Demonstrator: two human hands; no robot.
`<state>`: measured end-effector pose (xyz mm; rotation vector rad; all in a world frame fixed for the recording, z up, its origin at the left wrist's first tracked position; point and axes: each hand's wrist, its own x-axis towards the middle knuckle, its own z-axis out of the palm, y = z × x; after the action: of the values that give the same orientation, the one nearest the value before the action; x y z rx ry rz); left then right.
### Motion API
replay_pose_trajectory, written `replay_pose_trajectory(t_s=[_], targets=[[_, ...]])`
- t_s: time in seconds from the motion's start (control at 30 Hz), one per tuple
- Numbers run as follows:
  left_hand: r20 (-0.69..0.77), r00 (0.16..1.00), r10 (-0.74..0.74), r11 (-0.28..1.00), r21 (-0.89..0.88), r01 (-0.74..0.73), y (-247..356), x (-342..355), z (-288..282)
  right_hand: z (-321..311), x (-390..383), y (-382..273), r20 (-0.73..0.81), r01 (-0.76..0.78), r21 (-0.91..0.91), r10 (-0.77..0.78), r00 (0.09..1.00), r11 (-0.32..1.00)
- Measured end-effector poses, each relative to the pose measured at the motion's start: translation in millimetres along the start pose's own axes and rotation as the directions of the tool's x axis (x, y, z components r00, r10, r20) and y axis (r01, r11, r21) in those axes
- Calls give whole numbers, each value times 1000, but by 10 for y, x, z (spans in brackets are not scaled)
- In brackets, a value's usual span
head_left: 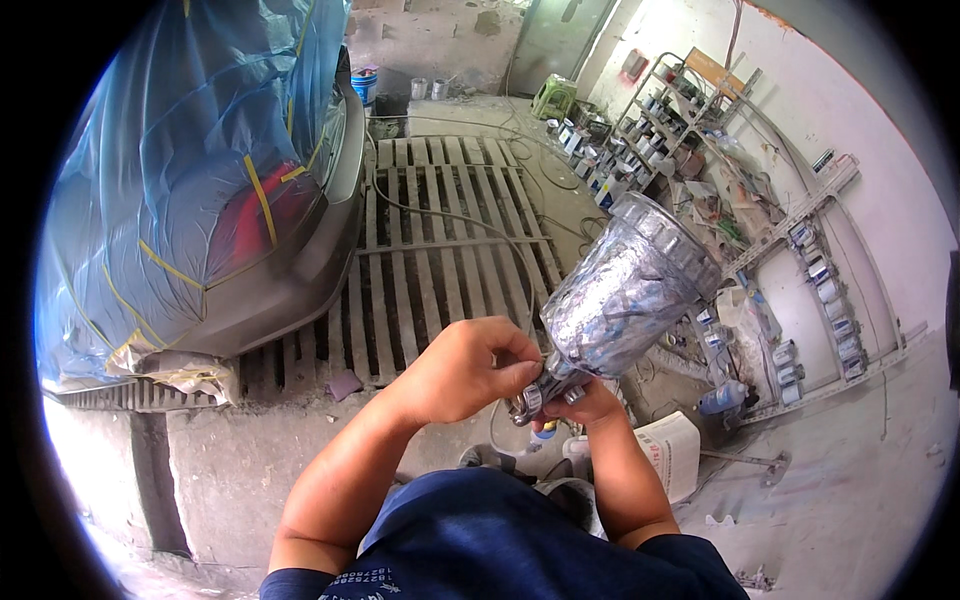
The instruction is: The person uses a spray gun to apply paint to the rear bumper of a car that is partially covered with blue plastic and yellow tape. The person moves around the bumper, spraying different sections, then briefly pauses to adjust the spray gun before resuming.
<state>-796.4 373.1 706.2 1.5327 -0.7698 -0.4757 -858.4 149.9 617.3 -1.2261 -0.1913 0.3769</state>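
I hold a spray gun [545, 395] with a large paint-spattered silvery cup [625, 290] on top, tilted up to the right. My left hand [465, 368] grips the gun's metal front end, fingers pinched on a knob or cap there. My right hand [590, 405] holds the gun body from below, mostly hidden behind it. A hose [440, 215] trails away over the floor grate.
A car [200, 190] wrapped in blue plastic sheeting and yellow tape stands on the left over a metal floor grate [440, 260]. Shelves [660, 120] with many paint cans line the right wall. A white canister [672, 450] and bottles stand by my feet.
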Motion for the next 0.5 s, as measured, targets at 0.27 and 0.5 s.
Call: replay_pose_trajectory(t_s=[0.27,0.5], targets=[[-51,975,217,962,182,-204,-84,17,44,3,2,5,-10,-24,10,24,1000,1000],[-53,951,304,928,244,-283,-100,14,51,-28,22,33,32,12,42,-13,999,999]])
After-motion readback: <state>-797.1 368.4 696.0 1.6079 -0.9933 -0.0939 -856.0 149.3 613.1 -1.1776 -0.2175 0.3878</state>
